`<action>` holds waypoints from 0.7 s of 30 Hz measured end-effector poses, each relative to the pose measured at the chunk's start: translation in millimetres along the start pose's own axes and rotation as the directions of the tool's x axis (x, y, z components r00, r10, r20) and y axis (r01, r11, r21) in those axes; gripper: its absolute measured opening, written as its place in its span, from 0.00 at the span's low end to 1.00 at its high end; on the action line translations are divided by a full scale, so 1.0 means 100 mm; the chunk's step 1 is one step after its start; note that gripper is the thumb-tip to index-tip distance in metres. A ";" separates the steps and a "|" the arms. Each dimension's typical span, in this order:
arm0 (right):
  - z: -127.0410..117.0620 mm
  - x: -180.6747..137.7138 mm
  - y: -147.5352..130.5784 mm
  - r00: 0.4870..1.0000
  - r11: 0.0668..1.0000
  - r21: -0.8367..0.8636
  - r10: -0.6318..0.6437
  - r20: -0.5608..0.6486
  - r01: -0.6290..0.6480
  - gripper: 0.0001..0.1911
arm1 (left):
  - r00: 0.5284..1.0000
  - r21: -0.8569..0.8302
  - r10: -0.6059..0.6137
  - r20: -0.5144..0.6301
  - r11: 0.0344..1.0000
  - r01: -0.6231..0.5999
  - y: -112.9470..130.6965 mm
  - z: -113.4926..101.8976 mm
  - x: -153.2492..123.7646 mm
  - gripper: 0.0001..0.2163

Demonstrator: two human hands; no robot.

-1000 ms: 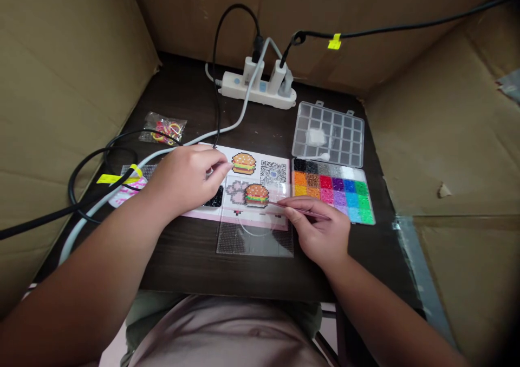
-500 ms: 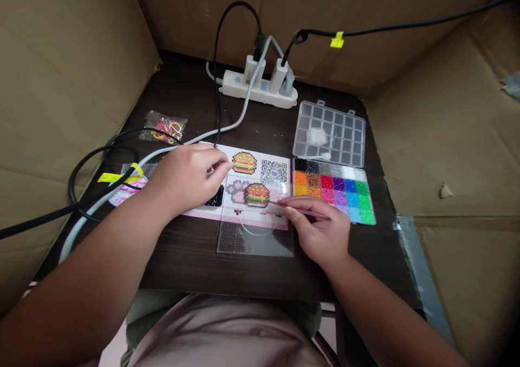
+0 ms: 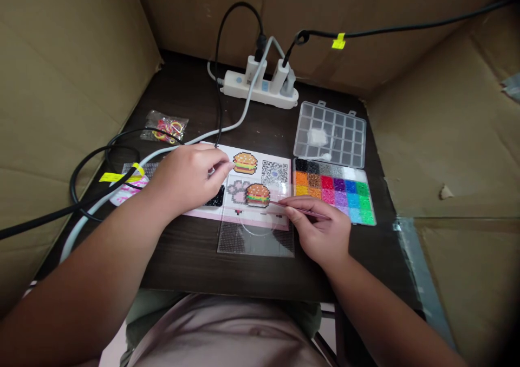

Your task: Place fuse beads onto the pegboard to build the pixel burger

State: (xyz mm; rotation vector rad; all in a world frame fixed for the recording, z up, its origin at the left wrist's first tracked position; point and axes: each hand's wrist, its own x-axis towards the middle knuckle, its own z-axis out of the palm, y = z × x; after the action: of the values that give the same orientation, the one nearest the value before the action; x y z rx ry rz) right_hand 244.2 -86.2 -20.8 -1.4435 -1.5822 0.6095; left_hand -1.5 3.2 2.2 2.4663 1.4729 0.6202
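Observation:
My right hand (image 3: 320,229) is closed around a pair of pink tweezers (image 3: 306,211). Their tips reach the right edge of a burger made of small beads (image 3: 258,195), which is on a transparent pegboard (image 3: 255,243). My left hand (image 3: 193,177) hovers left of the burger with thumb and fingers pinched; whatever is between them is too small to make out. Partly hidden under that hand is a small tray of black beads (image 3: 218,196). Beneath the pegboard lies a pattern sheet (image 3: 207,149) with a printed burger (image 3: 245,163) and a pink paw.
To the right is a bead box (image 3: 331,194) in many colours, its lid (image 3: 331,131) open behind it. A power strip (image 3: 260,90) with cables stands at the back. A bag of coloured rings (image 3: 164,128) lies left, near looped cables. Cardboard walls (image 3: 442,156) surround the table.
Both hands and the tweezers keep nearly the same places. The whole view has shifted very slightly.

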 end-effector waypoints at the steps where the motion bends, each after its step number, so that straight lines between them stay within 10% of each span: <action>1: 0.00 0.00 0.00 1.000 1.000 -0.003 -0.004 -0.001 0.004 0.04 | 1.000 -0.002 0.001 -0.001 1.000 -0.001 0.00 0.00 0.00 0.14; 21: 0.00 0.00 0.02 0.999 1.000 -0.009 -0.027 -0.018 0.027 0.04 | 1.000 -0.009 0.012 -0.024 1.000 -0.012 -0.01 0.01 -0.01 0.13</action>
State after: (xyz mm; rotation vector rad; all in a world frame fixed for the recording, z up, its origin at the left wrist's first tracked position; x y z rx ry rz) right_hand 245.0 -86.0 -22.5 -1.4278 -1.5895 0.5737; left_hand -2.6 2.9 0.3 2.4712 1.4619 0.6591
